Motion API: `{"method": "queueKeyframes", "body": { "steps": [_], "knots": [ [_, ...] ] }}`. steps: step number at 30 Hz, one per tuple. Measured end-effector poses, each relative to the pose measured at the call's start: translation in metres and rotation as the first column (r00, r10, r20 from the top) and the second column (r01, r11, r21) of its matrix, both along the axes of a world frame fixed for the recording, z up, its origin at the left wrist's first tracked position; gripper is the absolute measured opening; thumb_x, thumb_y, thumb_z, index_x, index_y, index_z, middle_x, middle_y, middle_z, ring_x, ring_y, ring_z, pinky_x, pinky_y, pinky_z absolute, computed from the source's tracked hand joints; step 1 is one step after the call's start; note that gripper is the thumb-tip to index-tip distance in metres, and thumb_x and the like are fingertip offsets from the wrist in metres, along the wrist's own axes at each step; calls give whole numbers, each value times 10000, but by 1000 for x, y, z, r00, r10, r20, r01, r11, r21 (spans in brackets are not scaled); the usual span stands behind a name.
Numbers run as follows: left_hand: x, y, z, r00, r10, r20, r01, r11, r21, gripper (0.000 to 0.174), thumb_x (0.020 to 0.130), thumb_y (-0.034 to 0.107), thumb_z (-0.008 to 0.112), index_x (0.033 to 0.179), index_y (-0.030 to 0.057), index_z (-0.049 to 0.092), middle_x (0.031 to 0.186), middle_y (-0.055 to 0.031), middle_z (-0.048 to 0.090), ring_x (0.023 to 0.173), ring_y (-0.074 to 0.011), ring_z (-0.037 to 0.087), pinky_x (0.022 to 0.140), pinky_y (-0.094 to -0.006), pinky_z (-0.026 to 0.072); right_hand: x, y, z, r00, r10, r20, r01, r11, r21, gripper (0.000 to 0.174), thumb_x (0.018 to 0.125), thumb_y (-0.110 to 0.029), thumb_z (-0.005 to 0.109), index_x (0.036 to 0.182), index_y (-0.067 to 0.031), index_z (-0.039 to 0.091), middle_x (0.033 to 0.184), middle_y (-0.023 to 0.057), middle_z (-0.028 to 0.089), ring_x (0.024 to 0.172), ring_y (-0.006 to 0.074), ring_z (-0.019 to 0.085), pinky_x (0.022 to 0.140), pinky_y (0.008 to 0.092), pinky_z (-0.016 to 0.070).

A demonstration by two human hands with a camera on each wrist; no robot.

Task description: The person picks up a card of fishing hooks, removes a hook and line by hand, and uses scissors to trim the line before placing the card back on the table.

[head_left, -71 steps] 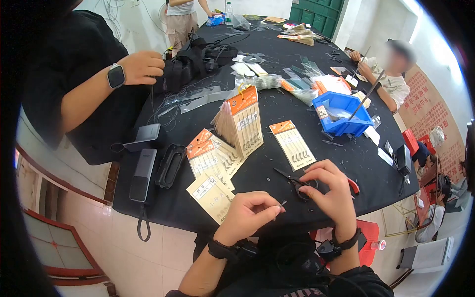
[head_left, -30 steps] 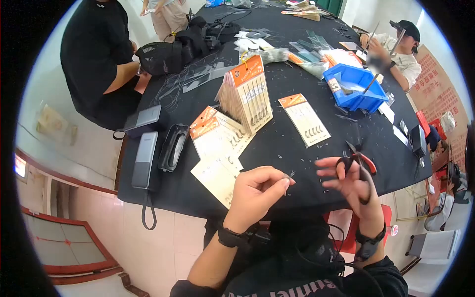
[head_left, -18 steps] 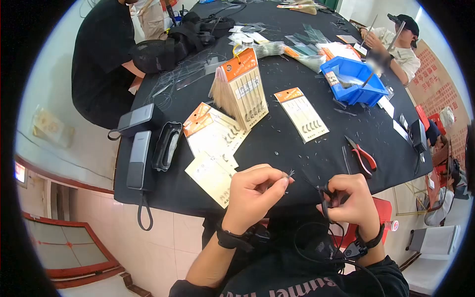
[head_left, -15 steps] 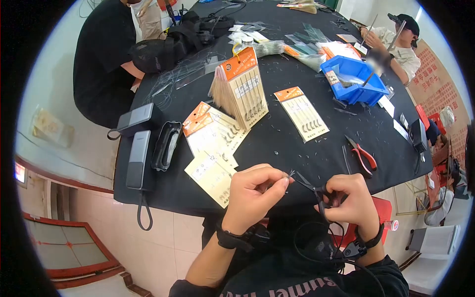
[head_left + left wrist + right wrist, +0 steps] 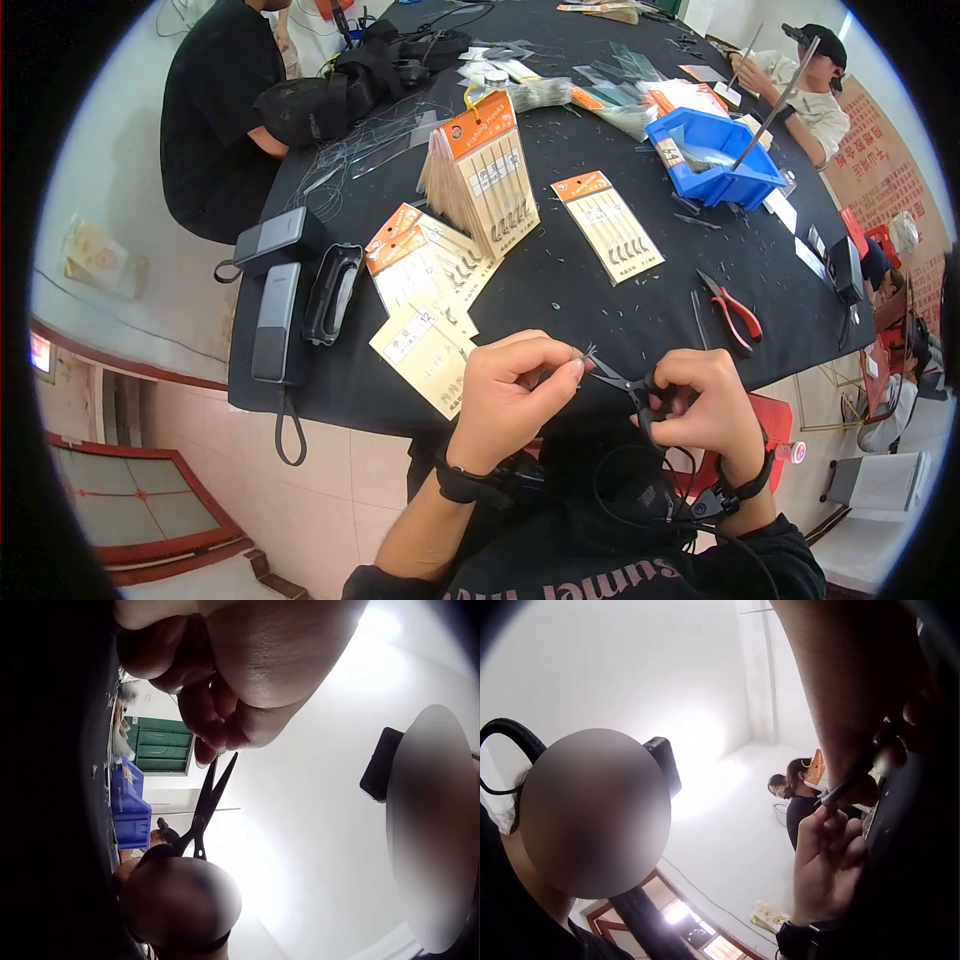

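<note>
In the head view my left hand (image 5: 515, 395) pinches a small tuft of thin, pale strands (image 5: 590, 350) between thumb and forefinger; the rest of it is hidden in the hand. My right hand (image 5: 708, 400) grips black scissors (image 5: 630, 384) by the handles, fingers curled in the loops. The blades are spread and point left, with their tips right at the strands. The left wrist view also shows the parted scissor blades (image 5: 211, 784) close below the pinching fingertips (image 5: 217, 739).
Hook cards (image 5: 420, 350) lie left of the hands, beside a standing stack of fishing hook cards (image 5: 495, 190). A single card (image 5: 608, 228) lies ahead. Red-handled pliers (image 5: 735, 312) are at right, a blue bin (image 5: 715, 180) beyond. Power banks (image 5: 277, 325) line the left edge.
The right hand has picked the scissors up from the table, turned them in its fingers and brought the spread blades left to the strands. The left hand keeps its pinch.
</note>
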State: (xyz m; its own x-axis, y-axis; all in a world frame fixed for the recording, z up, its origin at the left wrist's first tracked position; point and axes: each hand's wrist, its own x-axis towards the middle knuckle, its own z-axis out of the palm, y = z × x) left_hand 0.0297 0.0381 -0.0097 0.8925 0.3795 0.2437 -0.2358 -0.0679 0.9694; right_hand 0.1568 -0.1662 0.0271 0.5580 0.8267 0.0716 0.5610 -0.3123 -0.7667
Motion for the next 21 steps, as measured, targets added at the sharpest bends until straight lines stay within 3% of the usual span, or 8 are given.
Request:
{"method": "queueKeyframes", "body": {
  "steps": [21],
  "knots": [
    [1,0,0,1000,6,-29,-4,999,41,76,825,47,706,853,-24,714,719,-20,626,565,-40,445,509,-221,313,10,0,5,997,27,69,-26,1000,-16,277,564,-140,758,687,0,552,645,41,536,508,127,500,476,246,401]
  ]
}}
